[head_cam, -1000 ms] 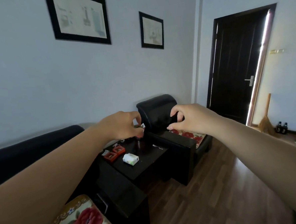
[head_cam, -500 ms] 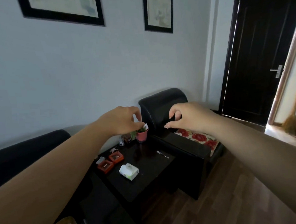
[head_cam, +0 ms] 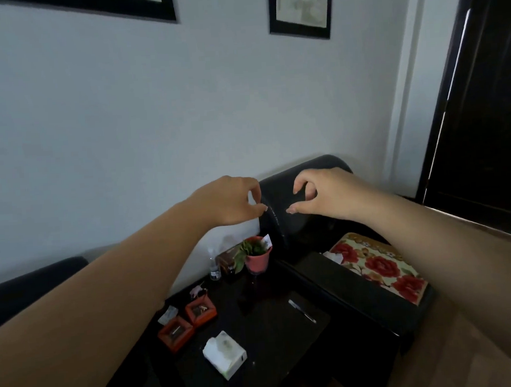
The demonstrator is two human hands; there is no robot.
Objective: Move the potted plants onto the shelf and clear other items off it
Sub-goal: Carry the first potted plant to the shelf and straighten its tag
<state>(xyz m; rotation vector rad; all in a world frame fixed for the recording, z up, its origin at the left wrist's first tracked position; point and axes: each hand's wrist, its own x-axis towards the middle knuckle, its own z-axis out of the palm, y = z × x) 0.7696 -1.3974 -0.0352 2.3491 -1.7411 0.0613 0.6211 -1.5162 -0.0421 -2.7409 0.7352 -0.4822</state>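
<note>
Your left hand [head_cam: 228,202] and right hand [head_cam: 323,193] hang in the air above the dark surface [head_cam: 274,320], both well apart from everything on it. Left grip: fingers curled in, thumb near fingertips, nothing held. Right grip: same, curled with thumb and index forming a ring, nothing held.

The potted plant [head_cam: 255,254] stands upright at the 12 o'clock end of the surface, below and between your hands. Salmon-pink tapered pot, flared rim, small green leafy plant drooping over the 9 o'clock side, white tag stuck in at the rim's 2 o'clock side.

Just beside the pot at 9 o'clock: a brown box [head_cam: 227,262], then a small clear bottle [head_cam: 214,267]. Two orange boxes [head_cam: 189,321] sit at the surface's 9 o'clock edge. White tissue pack [head_cam: 225,353] at 6 o'clock. Thin pen-like stick [head_cam: 302,311] at 3 o'clock. Black armchair [head_cam: 306,220] with floral cushion [head_cam: 378,265] beside the surface at 3 o'clock.
</note>
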